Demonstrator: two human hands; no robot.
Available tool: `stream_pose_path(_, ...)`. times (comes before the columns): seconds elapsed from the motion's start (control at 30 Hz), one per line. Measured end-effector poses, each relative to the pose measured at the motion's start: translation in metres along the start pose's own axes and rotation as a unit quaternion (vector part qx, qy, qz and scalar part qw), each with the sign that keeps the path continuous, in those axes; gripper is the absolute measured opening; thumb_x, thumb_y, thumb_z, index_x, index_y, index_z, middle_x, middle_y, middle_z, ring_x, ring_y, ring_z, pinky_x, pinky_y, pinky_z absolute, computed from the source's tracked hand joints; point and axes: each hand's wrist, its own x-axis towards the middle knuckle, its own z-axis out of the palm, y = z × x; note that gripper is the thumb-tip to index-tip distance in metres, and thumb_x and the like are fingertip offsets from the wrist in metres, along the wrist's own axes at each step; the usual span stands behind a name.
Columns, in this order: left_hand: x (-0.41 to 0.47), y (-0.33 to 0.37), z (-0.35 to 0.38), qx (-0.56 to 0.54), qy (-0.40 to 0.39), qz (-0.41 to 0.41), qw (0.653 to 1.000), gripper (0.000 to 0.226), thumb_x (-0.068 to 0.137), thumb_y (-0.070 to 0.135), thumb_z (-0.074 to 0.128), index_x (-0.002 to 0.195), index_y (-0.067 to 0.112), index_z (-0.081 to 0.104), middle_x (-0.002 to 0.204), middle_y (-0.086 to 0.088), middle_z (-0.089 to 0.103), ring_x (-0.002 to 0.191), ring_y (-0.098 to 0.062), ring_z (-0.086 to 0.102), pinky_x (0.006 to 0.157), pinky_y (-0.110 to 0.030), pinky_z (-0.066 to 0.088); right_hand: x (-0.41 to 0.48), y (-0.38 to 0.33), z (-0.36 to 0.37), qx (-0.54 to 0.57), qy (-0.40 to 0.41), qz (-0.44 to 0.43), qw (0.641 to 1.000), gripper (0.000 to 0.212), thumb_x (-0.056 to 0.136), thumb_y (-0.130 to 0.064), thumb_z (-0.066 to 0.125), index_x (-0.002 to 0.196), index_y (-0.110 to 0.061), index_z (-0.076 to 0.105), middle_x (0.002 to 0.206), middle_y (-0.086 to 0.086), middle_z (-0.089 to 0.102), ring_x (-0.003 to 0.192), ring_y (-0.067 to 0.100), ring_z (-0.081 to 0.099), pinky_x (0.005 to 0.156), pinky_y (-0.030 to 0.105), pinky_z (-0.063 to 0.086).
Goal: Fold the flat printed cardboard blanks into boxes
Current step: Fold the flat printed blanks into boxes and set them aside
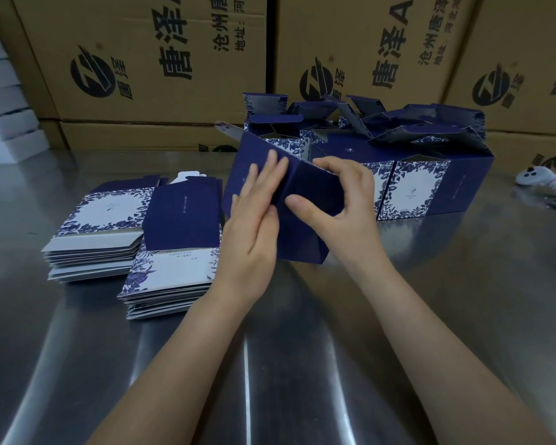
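While the left hand [254, 220] presses straight fingers [267, 175] against the half-folded box [305, 242] just right of the 2 blank stacks [109, 220], the right hand [334, 191] pinches its flap [315, 187]; finished boxes [411, 187] stand farther right of the stacks.

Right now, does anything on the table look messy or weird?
Yes. The far stack of flat blanks and the near stack are fanned crooked. A white handheld controller lies at the far right, nothing like the cardboard.
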Motion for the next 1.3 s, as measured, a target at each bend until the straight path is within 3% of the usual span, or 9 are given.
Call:
stream_pose_path(0.13, -0.002, -0.003, 0.004, -0.003, -0.01, 0.009, 1.0, 0.06, 0.097, 0.004, 0.032, 0.141, 0.045, 0.03, 0.155, 0.02, 0.031, 0.15, -0.009, 0.015, 0.122, -0.052, 0.013, 0.001, -0.003, 0.0, -0.015, 0.0, 0.033, 0.999, 0.067, 0.059, -0.07, 0.061, 0.114, -0.032, 0.054, 0.132, 0.0, 0.043, 0.127, 0.015, 0.035, 0.103, 0.023, 0.036)
stream_pose_path(0.33, -0.005, -0.003, 0.006, -0.048, -0.049, 0.008, 0.998, 0.078, 0.085, -0.009, 0.033, 0.145, 0.041, 0.027, 0.154, 0.017, 0.037, 0.148, -0.007, 0.022, 0.121, -0.057, 0.01, 0.002, -0.002, 0.001, 0.051, 0.027, 0.088, 0.994, 0.053, 0.055, -0.061, 0.074, 0.099, -0.043, 0.051, 0.119, -0.016, 0.034, 0.126, 0.014, 0.037, 0.099, 0.018, 0.036)
stream_pose_path(0.47, -0.004, -0.004, 0.004, -0.053, -0.041, 0.044, 0.997, 0.072, 0.087, -0.01, 0.035, 0.147, 0.027, 0.026, 0.152, 0.007, 0.043, 0.144, -0.003, 0.03, 0.121, -0.04, 0.023, 0.003, -0.001, -0.002, 0.111, 0.055, 0.119, 0.985, 0.051, 0.05, -0.064, 0.069, 0.094, -0.042, 0.054, 0.122, -0.01, 0.037, 0.12, 0.008, 0.042, 0.091, 0.016, 0.039)
stream_pose_path(0.63, 0.003, -0.008, -0.003, -0.022, 0.19, 0.054, 0.98, 0.048, 0.094, 0.001, 0.036, 0.141, 0.009, 0.039, 0.142, -0.004, 0.05, 0.136, -0.012, 0.045, 0.113, -0.031, 0.036, 0.009, 0.007, -0.009, 0.309, 0.04, 0.198, 0.929, 0.047, 0.065, -0.053, 0.074, 0.102, -0.028, 0.058, 0.127, 0.004, 0.056, 0.112, 0.014, 0.061, 0.09, 0.031, 0.053)
stream_pose_path(0.73, 0.011, -0.012, -0.011, -0.079, 0.291, -0.054, 0.952, 0.044, 0.093, 0.008, 0.038, 0.136, 0.017, 0.039, 0.143, -0.003, 0.043, 0.133, -0.01, 0.044, 0.107, -0.021, 0.039, 0.01, 0.009, -0.011, 0.436, 0.038, 0.232, 0.869, 0.034, 0.079, -0.045, 0.065, 0.105, -0.023, 0.06, 0.094, -0.009, 0.072, 0.088, 0.006, 0.07, 0.071, 0.022, 0.056)
stream_pose_path(0.8, 0.018, -0.014, -0.014, -0.146, 0.309, -0.15, 0.928, 0.041, 0.097, 0.012, 0.043, 0.136, 0.021, 0.037, 0.146, -0.003, 0.039, 0.134, -0.011, 0.042, 0.107, -0.023, 0.038, 0.01, 0.008, -0.012, 0.494, 0.028, 0.258, 0.83, 0.041, 0.083, -0.049, 0.062, 0.111, -0.019, 0.064, 0.093, -0.004, 0.072, 0.093, 0.013, 0.07, 0.078, 0.03, 0.058)
stream_pose_path(0.9, 0.022, -0.015, -0.015, -0.294, 0.244, -0.257, 0.888, 0.042, 0.101, 0.029, 0.048, 0.141, 0.021, 0.038, 0.143, -0.003, 0.05, 0.13, -0.017, 0.051, 0.106, -0.036, 0.044, 0.01, 0.013, -0.013, 0.548, 0.008, 0.252, 0.797, 0.049, 0.083, -0.056, 0.061, 0.111, -0.016, 0.065, 0.108, 0.007, 0.063, 0.107, 0.027, 0.06, 0.103, 0.042, 0.044)
stream_pose_path(1.1, 0.017, -0.011, -0.015, -0.508, -0.001, -0.287, 0.812, 0.062, 0.089, 0.073, 0.036, 0.114, 0.031, 0.073, 0.132, 0.001, 0.064, 0.122, -0.025, 0.061, 0.093, -0.053, 0.051, 0.004, 0.02, -0.012, 0.601, -0.029, 0.203, 0.773, 0.052, 0.099, -0.053, 0.033, 0.106, -0.023, 0.075, 0.109, 0.002, 0.072, 0.101, 0.021, 0.068, 0.084, 0.036, 0.055)
stream_pose_path(1.3, 0.013, -0.013, -0.015, -0.508, -0.025, -0.312, 0.803, 0.036, 0.082, 0.037, 0.058, 0.109, 0.02, 0.074, 0.126, -0.007, 0.067, 0.115, -0.03, 0.065, 0.095, -0.063, 0.045, 0.012, 0.027, -0.012, 0.556, -0.012, 0.287, 0.78, 0.042, 0.095, -0.051, 0.043, 0.113, -0.02, 0.066, 0.107, 0.004, 0.07, 0.095, 0.022, 0.066, 0.084, 0.035, 0.054)
